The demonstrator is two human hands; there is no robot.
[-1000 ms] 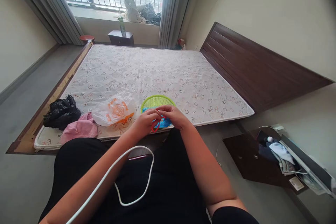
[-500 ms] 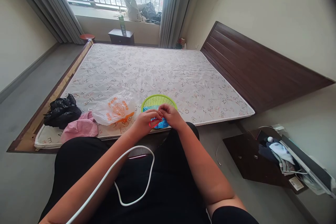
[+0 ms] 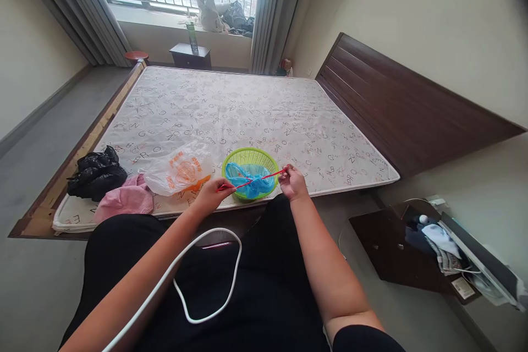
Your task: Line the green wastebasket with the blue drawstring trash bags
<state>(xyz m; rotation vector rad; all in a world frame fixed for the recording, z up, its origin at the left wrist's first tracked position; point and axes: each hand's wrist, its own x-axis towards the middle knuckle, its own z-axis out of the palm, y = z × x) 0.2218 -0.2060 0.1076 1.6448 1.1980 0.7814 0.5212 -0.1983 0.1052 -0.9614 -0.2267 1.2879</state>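
A red string is stretched between my two hands, across the top of a blue plastic bag. My left hand pinches one end, left of the bag. The other end is pinched in my right hand, a little higher on the right. Where the string crosses the bag's middle, the blue plastic is gathered. The bag sits in a green mesh basket at the near edge of the mattress.
On the mattress to the left lie a clear plastic bag with orange print, a pink cloth item and a black plastic bag. A white cable loops over my lap. A dark cabinet stands at the right.
My hands were close together over the basket and have moved apart, left and right. The red string is now drawn out straight between them, and more of the blue bag shows.
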